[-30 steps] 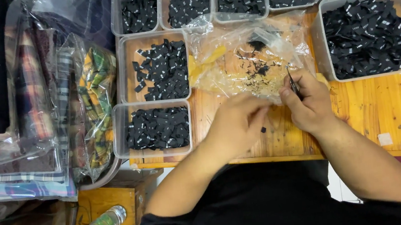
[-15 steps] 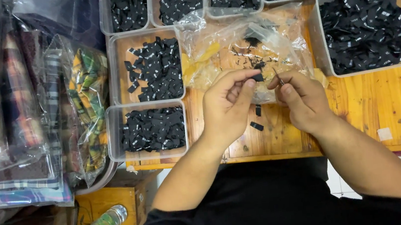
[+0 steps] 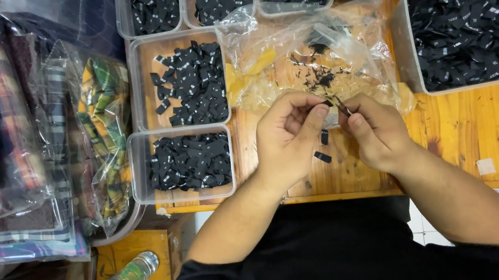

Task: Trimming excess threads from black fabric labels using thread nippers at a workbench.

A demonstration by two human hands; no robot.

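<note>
A small black label [image 3: 337, 105] sits pinched between both hands at the middle of the wooden bench [image 3: 484, 134]. The left hand [image 3: 289, 139] and right hand [image 3: 375, 130] each have a grip clamped on it. Loose labels [image 3: 322, 148] lie just below; a clear plastic bag [image 3: 308, 53] lies farther away, with tubs of black labels [image 3: 187, 162] left.

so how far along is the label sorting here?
Done: clear tubs already hold heaps of black labels. In hand: left hand and right hand pinch a small piece between them over the wooden board. Left: loose labels beside the hands, scraps in the plastic bag.
</note>
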